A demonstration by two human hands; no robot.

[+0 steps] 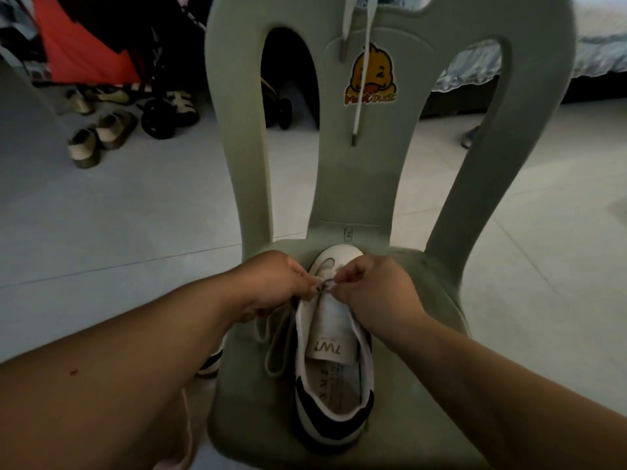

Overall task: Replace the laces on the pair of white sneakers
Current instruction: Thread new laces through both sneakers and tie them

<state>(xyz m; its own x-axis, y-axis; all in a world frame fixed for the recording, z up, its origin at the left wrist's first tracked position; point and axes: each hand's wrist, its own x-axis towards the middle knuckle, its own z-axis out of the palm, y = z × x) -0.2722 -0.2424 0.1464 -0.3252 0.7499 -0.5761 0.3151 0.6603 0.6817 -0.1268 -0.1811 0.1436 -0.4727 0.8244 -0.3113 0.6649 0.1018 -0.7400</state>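
So, we've got one white sneaker [334,364] sitting on the seat of a green plastic chair [424,300], lower middle of the frame, toe pointing at the chair back. The second sneaker [213,362] just peeks out beside our left forearm at the seat's left edge.

Both grips are narrow pinches. The left hand [271,283] and the right hand [376,286] meet over the eyelets near the toe, each nipping the lace [278,337] right by its tip. The rest of that lace hangs in slack loops down the shoe's left side. Another lace [359,79] is draped over the chair back at the top of the frame, next to the duck sticker [371,78].

Handling-wise, we'd say the lace is flat, soft and floppy with no stiffness of its own, so hold it at the hard tip to steer it through a hole. The shoe looks light and may slide on smooth plastic, so steady it by the eyelet flap or the firm heel. We can't tell whether this lace is going in or coming out.
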